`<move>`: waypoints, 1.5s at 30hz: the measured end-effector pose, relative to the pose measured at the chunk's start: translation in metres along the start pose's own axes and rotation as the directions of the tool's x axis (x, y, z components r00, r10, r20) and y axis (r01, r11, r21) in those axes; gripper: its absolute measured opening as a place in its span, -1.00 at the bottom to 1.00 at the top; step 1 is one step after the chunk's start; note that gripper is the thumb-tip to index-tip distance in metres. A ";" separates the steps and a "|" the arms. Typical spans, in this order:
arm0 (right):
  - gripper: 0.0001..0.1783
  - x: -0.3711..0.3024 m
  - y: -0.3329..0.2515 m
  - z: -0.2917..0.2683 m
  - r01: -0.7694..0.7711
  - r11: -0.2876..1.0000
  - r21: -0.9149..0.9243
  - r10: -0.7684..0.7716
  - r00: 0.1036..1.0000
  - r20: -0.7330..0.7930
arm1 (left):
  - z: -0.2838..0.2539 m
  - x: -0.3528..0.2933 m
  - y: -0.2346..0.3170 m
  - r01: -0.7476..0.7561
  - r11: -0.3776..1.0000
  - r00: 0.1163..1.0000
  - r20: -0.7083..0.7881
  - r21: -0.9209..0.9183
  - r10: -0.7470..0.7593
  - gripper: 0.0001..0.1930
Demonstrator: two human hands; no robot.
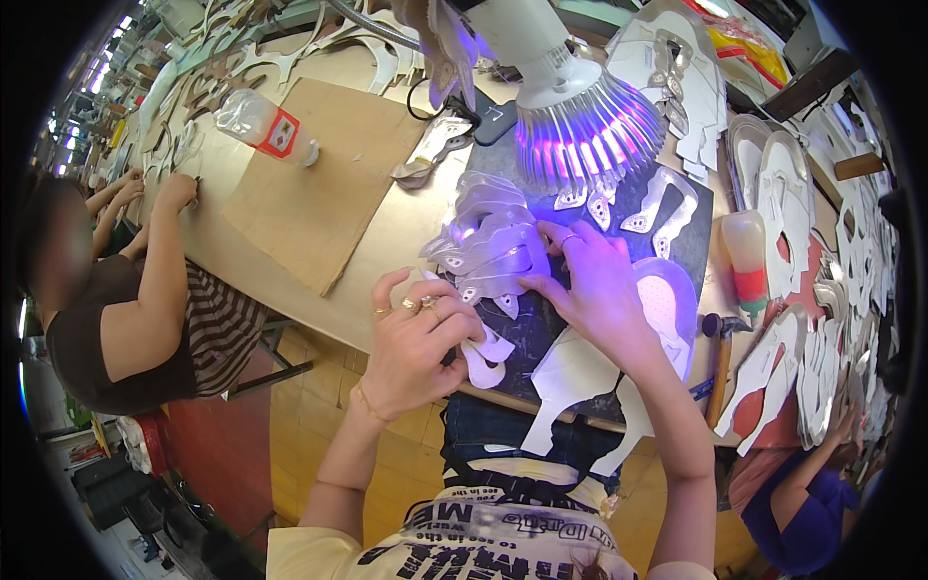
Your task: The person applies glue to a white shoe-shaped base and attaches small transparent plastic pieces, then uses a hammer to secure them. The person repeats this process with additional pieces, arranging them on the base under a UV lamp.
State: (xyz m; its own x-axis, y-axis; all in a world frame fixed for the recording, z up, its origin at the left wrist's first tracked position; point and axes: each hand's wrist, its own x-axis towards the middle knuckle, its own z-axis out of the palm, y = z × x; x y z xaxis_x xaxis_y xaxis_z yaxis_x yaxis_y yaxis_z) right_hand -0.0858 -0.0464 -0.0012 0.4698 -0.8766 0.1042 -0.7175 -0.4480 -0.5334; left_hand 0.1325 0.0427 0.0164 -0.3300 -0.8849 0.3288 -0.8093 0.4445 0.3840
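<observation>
Hands apart, the left hand (418, 338) pinches a white cut-out piece (486, 363) by the dark mat's (530, 336) near edge, the right hand (594, 282), thumb and fingers spread, touches the fanned grey shoe-upper pieces (493, 232) below the purple-lit lamp (585, 130), and light pressure should keep those overlaps even.

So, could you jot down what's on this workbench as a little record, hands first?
Left hand: holding white cut-out pieces
Right hand: thumb and fingers spread at the edge of a pile of shaped pieces
Light: finned lamp, glowing purple
Left side: clear bottle with red label; brown sheet
Right side: hammer
Nearby: seated co-worker at left
</observation>
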 end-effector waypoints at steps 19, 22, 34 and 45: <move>-0.58 -0.019 -0.002 -0.015 0.127 0.853 0.507 -0.171 0.984 0.042 | 0.024 0.012 -0.008 0.026 0.997 0.995 -0.094 -0.070 -0.032 -0.72; -0.56 0.005 0.009 -0.011 -0.103 0.787 0.608 0.101 0.994 0.038 | 0.026 0.010 -0.007 0.047 0.994 0.993 -0.107 -0.096 -0.057 -0.71; -0.85 0.005 -0.002 -0.005 -0.006 0.979 0.202 0.023 0.996 -0.084 | 0.033 0.015 -0.003 0.125 0.990 0.977 -0.166 -0.062 -0.134 -0.67; -0.89 -0.011 -0.008 -0.032 0.185 0.952 0.244 -0.211 0.974 0.086 | 0.036 0.017 -0.008 0.092 0.995 0.987 -0.131 -0.043 -0.097 -0.75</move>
State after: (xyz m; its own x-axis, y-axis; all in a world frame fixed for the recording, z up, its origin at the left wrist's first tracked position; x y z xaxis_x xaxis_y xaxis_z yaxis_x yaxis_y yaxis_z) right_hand -0.1017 -0.0392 0.0287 0.6533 -0.7437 0.1419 -0.4705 -0.5456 -0.6935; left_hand 0.1156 0.0193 -0.0121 -0.1835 -0.8979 0.4001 -0.8148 0.3666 0.4491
